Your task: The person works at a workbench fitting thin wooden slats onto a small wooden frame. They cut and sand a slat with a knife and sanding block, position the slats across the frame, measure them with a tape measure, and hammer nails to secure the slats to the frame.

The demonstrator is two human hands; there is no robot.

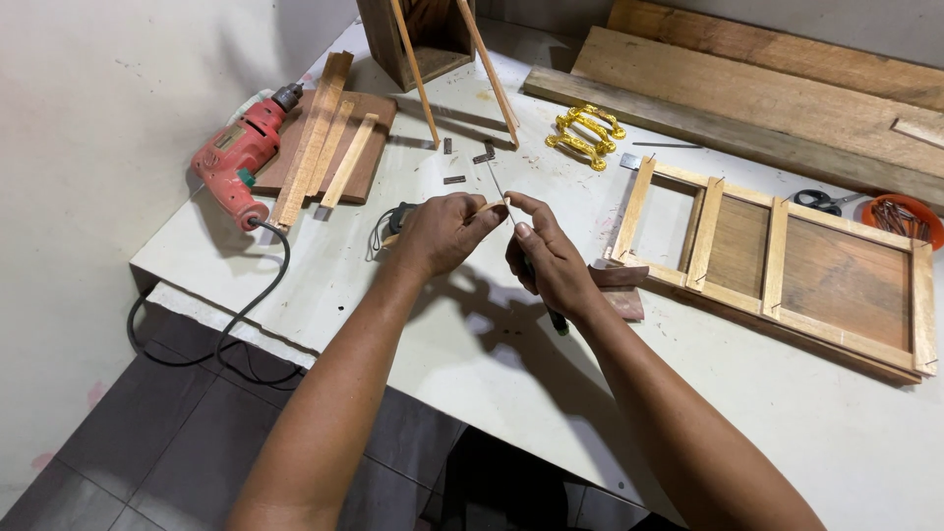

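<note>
**Thin wood strip held between two hands over the bench**

A white worktable [472, 354] stands against a pale wall, above dark floor tiles. Over its middle, the left hand [440, 234] and right hand [551, 261] meet on a slim wooden strip [489, 206] — left fingers curled shut around one end, right fingertips pinched on the other, with a dark tool handle [557, 320] tucked under the right palm (its tip is hidden). The strip looks light, stiff and easy to snap; a grip near both ends suits it. Nearby lie a red drill [236, 157], gold handles [585, 133], a slatted wooden frame [777, 261], scissors [824, 202] and an orange dish of nails [905, 216]. No labels can be made out.
</note>
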